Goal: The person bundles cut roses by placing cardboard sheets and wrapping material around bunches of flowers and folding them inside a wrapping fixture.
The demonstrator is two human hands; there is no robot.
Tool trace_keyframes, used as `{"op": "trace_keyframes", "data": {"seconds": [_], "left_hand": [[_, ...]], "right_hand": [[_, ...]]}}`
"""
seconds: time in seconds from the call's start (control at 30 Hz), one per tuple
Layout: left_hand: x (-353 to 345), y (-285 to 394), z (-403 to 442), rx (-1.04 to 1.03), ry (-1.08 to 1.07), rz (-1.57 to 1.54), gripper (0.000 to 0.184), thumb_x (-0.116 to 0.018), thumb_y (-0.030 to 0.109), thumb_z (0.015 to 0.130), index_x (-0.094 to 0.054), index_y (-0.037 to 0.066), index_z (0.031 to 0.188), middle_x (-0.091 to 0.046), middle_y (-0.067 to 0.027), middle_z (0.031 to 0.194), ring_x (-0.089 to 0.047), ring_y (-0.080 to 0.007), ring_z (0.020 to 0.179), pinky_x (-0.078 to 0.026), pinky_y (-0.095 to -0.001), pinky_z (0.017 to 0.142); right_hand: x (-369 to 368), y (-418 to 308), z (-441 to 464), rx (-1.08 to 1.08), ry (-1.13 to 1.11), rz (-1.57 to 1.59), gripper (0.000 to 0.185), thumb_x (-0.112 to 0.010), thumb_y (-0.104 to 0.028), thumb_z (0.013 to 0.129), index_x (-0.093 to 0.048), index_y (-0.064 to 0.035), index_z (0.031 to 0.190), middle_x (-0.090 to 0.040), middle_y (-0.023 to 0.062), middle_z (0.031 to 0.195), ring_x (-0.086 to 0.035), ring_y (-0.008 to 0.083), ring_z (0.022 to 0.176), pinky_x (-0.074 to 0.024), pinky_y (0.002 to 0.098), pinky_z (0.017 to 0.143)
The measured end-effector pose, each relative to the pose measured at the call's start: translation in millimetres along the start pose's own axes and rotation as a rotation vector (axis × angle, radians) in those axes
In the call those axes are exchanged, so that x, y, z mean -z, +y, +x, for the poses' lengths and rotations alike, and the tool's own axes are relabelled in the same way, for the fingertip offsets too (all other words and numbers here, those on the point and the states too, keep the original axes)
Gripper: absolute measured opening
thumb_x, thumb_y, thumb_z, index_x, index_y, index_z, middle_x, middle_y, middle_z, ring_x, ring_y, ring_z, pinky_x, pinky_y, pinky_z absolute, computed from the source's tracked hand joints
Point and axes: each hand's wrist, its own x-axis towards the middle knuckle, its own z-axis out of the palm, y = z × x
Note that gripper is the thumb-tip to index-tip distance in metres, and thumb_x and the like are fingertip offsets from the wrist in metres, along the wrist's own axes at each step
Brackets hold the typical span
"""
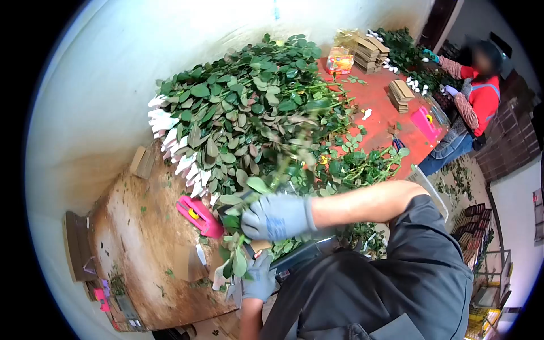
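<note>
My right hand (277,218), in a grey glove, is closed around a leafy rose stem (241,260); its upper end is smeared by motion. A pale bud (220,277) hangs at its lower end. Just below, my left hand (259,279), also gloved, has its fingers curled; what they grip is hidden. Metal blades (234,290) show beside it. Beyond my hands lies a big pile of leafy rose stems (243,107), their heads in white covers (184,161). A pink tool with a yellow part (199,216) lies on the table left of my right hand.
The brown worktable (136,226) holds cardboard pieces (190,263) and loose leaves. On the red table (377,124) are cardboard stacks (400,95), an orange-and-white pack (340,60) and another pink tool (425,123). A co-worker in red (481,96) handles stems at the far right.
</note>
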Motion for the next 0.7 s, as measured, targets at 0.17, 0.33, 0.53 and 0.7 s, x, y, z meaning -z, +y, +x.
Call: {"op": "trace_keyframes", "data": {"seconds": [0.17, 0.33, 0.53, 0.7], "left_hand": [[0.5, 1.6, -4.7, 0.001, 0.002, 0.15, 0.044, -0.065, 0.024, 0.087, -0.065, 0.007, 0.127, -0.065, -0.0185, 0.123, -0.057, -0.04, 0.12, -0.044, -0.0532, 0.103], [3.0, 1.9, 0.1, 0.12, -0.159, 0.116, 0.041, -0.069, 0.017, 0.083, -0.066, 0.009, 0.123, -0.066, -0.0103, 0.119, -0.06, -0.0324, 0.105, -0.048, -0.0483, 0.092], [-3.7, -0.9, -3.2, 0.075, -0.023, 0.101, 0.044, -0.071, 0.016, 0.081, -0.066, 0.01, 0.125, -0.061, -0.0028, 0.133, -0.058, -0.0276, 0.112, -0.048, -0.0428, 0.095], [5.2, 6.0, 0.4, 0.095, -0.058, 0.071, 0.045, -0.067, 0.013, 0.082, -0.065, 0.007, 0.126, -0.062, -0.0085, 0.135, -0.058, -0.0317, 0.113, -0.047, -0.0424, 0.099]], "right_hand": [[-8.1, -47.9, -29.7, -0.348, -0.249, 0.002, 0.016, -0.058, -0.021, 0.089, -0.062, -0.0078, 0.081, -0.059, 0.0099, 0.078, -0.064, 0.0257, 0.068, -0.0491, 0.0396, 0.056], [-75.9, -38.9, -84.7, -0.412, -0.564, 0.055, 0.012, -0.058, -0.017, 0.09, -0.068, -0.011, 0.092, -0.065, 0.0115, 0.089, -0.068, 0.0264, 0.077, -0.0519, 0.0425, 0.063], [-91.4, -48.4, -84.4, -0.392, -0.79, -0.1, 0.017, -0.058, -0.016, 0.091, -0.071, -0.0084, 0.101, -0.069, 0.0118, 0.097, -0.072, 0.0264, 0.087, -0.0535, 0.0403, 0.067], [-80.1, -65.9, -35.1, -0.364, -0.599, -0.022, 0.027, -0.06, -0.022, 0.09, -0.061, -0.0035, 0.11, -0.062, 0.0117, 0.097, -0.067, 0.0247, 0.083, -0.0532, 0.0384, 0.068]]}}
